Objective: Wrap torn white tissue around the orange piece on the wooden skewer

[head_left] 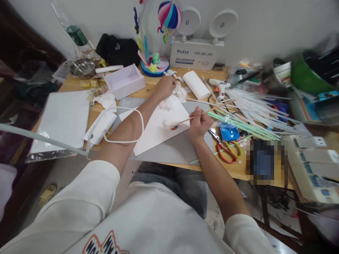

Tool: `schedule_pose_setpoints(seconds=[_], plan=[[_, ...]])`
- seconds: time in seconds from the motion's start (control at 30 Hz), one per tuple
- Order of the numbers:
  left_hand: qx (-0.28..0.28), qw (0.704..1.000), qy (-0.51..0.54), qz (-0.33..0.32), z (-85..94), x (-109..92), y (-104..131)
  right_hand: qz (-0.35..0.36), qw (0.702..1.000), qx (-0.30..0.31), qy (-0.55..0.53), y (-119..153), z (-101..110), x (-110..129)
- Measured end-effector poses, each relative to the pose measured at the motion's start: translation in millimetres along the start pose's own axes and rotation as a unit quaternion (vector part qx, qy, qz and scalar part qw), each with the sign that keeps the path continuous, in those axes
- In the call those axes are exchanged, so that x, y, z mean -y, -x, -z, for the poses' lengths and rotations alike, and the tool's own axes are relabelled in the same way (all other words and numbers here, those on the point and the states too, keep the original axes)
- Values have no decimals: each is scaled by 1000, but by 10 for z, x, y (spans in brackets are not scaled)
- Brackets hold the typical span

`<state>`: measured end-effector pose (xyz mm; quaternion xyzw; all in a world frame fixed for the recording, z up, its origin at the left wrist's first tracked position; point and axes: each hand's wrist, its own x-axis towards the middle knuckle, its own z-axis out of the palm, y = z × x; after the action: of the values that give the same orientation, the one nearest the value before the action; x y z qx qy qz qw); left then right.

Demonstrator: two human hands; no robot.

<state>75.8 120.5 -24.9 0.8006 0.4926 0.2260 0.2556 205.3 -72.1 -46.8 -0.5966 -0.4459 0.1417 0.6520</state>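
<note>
My right hand [200,123] is closed around a thin wooden stick [186,120], whose left end reaches a small white fluffy tuft with an orange and dark patch [173,126]. That tuft lies on a white sheet of paper [148,132] over a grey cutting mat [169,150]. My left hand [167,87] is stretched forward with curled fingers at the paper's far edge, beside crumpled white tissue [180,93]. Whatever its fingers may hold is hidden. Just below this hand sits a larger clump of white fluff [166,103].
Scissors [227,151], a blue packet [229,132], a glue gun [221,88] and many glue sticks [254,109] lie on the right. A lilac box [125,82] and white roll [196,84] stand beyond. A white looped frame [122,141] crosses my left forearm.
</note>
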Motion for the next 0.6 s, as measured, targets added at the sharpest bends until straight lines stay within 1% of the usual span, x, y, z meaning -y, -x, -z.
schedule_pose_setpoints(seconds=[0.07,0.17,0.3,0.37,0.5,0.6], plan=[[-12,999,-32,13,24,-31,-3,0,1000,3,4,-2,-3,-11],[-20,999,-44,7,43,-65,-21,0,1000,6,-6,-1,-4,-18],[-6,999,-48,0,34,-42,-53,-1,1000,10,-13,3,-4,-12],[-5,998,-55,2,31,-23,-62,0,1000,14,3,3,-2,-3],[-21,998,-66,1,48,-17,-65,12,999,17,39,0,4,14],[-33,998,-54,-8,55,-20,-69,17,999,18,46,-2,5,16]])
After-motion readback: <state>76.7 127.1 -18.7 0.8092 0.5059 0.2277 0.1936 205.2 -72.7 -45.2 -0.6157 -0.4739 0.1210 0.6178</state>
